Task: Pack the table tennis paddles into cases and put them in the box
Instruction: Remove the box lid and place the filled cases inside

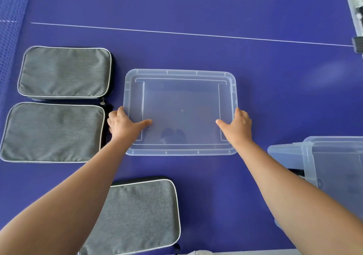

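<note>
Item: clear plastic lid (180,109), flat on the blue table (255,97), centre of frame. Left hand (123,124) grasped its left edge, thumb on top, fingers curled over the rim; right hand (238,126) likewise grasped the right edge. Three grey zipped cases: upper left (64,72), middle left (52,132), bottom centre (143,213). Clear box (334,168), right edge of frame.
</note>
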`<state>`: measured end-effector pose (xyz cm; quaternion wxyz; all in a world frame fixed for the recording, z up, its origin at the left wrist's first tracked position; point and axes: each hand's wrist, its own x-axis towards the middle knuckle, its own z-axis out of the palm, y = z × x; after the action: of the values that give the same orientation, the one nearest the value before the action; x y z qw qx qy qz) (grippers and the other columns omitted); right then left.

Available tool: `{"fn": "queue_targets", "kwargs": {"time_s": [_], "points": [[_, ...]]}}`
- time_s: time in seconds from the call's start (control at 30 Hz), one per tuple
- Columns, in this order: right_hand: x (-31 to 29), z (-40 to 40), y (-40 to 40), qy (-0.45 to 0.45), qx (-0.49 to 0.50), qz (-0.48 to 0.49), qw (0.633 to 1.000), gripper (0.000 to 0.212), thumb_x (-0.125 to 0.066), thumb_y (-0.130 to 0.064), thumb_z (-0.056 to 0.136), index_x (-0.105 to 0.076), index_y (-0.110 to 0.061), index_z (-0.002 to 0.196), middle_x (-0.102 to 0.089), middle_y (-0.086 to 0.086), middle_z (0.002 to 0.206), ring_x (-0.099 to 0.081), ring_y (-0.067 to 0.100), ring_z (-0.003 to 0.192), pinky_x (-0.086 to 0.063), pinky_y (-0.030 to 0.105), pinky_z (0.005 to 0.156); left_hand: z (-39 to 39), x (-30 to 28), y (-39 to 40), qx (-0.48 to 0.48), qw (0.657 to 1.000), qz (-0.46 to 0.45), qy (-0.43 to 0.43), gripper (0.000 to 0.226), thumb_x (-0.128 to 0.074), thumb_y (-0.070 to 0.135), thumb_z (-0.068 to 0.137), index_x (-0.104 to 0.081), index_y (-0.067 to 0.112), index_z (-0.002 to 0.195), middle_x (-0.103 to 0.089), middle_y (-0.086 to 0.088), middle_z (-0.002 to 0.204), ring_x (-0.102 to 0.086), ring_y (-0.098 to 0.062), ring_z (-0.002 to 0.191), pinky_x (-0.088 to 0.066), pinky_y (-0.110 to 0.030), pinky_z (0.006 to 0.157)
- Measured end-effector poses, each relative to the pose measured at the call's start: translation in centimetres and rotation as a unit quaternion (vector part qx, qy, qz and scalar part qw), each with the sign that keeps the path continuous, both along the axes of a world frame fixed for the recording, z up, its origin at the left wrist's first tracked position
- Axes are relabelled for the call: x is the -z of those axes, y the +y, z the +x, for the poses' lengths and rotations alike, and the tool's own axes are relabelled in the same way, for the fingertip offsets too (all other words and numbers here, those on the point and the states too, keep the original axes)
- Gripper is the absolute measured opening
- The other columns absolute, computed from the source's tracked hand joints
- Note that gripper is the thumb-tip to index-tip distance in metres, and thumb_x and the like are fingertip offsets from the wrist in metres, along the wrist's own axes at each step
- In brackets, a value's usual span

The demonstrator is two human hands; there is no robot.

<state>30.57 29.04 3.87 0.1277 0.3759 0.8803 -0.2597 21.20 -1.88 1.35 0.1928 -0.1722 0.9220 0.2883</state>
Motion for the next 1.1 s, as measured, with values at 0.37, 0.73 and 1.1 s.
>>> {"fn": "queue_targets", "kwargs": {"time_s": [0.37, 0.73, 1.1], "points": [[-1.4, 3.5, -4.2, 0.128, -0.074, 0.071, 0.986, 0.072, -0.066, -0.040, 0.090, -0.040, -0.004, 0.147, -0.030, 0.017, 0.156, -0.028, 0.037, 0.140, -0.031, 0.049, 0.112, 4.4, -3.9, -1.6, 0.042, 0.992, 0.025, 0.115, 0.106, -0.076, 0.055, 0.076, -0.021, 0.011, 0.156, -0.025, -0.010, 0.154, -0.018, -0.029, 0.143, -0.015, -0.040, 0.119], [-2.0, 18.8, -19.4, -0.002, -0.135, -0.140, 0.981, 0.083, -0.059, -0.052, 0.091, -0.021, -0.014, 0.154, -0.027, 0.004, 0.148, -0.025, 0.018, 0.135, -0.032, 0.031, 0.111, 22.1, -5.3, -13.1, -0.094, 0.994, -0.043, -0.030, 0.109, -0.063, 0.074, 0.065, -0.030, 0.018, 0.152, -0.031, -0.006, 0.148, -0.020, -0.027, 0.142, -0.022, -0.050, 0.117], [-0.9, 20.3, -22.0, -0.039, -0.076, -0.189, 0.978, 0.089, -0.064, -0.057, 0.084, -0.023, -0.014, 0.150, -0.034, 0.002, 0.141, -0.033, 0.020, 0.131, -0.040, 0.036, 0.107, 25.0, -3.6, -13.2, -0.182, 0.980, 0.026, -0.081, 0.115, -0.085, 0.061, 0.060, -0.029, 0.017, 0.150, -0.033, -0.008, 0.148, -0.024, -0.027, 0.142, -0.033, -0.052, 0.112]]}}
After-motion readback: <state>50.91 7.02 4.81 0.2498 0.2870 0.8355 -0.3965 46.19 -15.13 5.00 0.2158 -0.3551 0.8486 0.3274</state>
